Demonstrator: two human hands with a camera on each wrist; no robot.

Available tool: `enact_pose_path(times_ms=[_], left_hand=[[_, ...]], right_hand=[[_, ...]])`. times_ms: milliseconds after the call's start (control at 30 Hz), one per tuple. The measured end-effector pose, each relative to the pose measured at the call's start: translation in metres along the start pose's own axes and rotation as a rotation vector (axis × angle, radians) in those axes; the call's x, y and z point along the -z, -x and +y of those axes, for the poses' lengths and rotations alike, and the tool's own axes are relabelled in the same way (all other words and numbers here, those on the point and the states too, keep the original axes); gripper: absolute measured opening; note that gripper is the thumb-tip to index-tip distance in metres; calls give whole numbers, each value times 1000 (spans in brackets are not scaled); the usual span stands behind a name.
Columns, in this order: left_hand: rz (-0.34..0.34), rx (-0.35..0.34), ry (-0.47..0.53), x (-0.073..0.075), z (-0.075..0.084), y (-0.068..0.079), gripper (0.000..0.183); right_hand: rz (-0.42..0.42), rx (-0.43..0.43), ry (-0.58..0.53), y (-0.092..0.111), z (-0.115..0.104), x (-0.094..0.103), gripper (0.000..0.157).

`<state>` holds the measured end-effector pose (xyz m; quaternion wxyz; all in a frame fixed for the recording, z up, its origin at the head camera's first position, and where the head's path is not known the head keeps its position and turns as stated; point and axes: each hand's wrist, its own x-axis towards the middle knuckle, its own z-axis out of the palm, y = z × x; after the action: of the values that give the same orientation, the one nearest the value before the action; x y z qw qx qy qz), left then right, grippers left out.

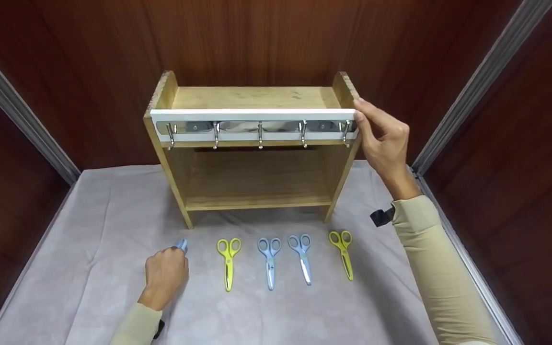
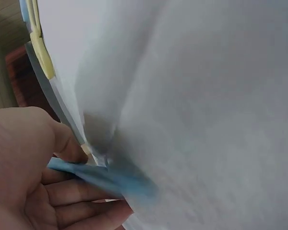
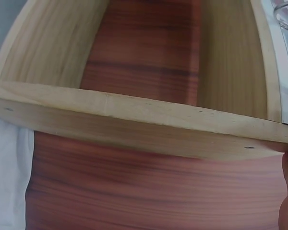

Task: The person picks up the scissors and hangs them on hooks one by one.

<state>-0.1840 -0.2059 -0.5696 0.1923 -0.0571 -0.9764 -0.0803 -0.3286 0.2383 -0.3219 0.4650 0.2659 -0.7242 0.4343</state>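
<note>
- Blue scissors in hand: on the bench side, just in front of the shelf's left leg. Only a blue bit sticks out past the knuckles, so "scissors" is my read from the matching pairs.
- Left hand: thumb and fingers pinch that blue piece.
- Right hand: thumb and fingers clamped on the shelf's upper right corner, by the end of the hook rail.
- In front of the shelf, left to right: yellow pair, two blue pairs, another yellow pair.
- Handling, my guess: light, stiff, smooth plastic, not fragile. Take it by a finger loop, blades away from the palm. Shelf looks light enough to tip; bracing the corner makes sense.
- Left wrist view shows thumb and fingers on the blue piece, hidden in the head view; blurred, can't tell which part.
- Right wrist view adds the shelf's outer side face, with dark spots.
</note>
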Motion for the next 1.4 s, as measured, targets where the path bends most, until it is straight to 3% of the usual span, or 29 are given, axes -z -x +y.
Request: enact_pose_path(times_ms=[200, 367, 700, 1100, 1233, 1400], left_hand=[[-139, 92, 110, 15, -8, -6, 30], [-200, 162, 222, 33, -12, -16, 25], [-320, 294, 591, 65, -13, -40, 25], [-439, 352, 1019, 83, -1, -53, 40], [-464, 327, 1090, 91, 4, -59, 45], [-481, 264, 1095, 106, 7, -68, 47]], right_hand=[[-3, -4, -1, 0, -2, -2, 24], [-7, -2, 7, 1, -4, -4, 24], [-13, -18, 12, 1, -4, -5, 22], [-4, -35, 29, 3, -5, -3, 20], [7, -45, 26, 3, -13, -1, 19], [0, -48, 18, 2, -24, 0, 19]])
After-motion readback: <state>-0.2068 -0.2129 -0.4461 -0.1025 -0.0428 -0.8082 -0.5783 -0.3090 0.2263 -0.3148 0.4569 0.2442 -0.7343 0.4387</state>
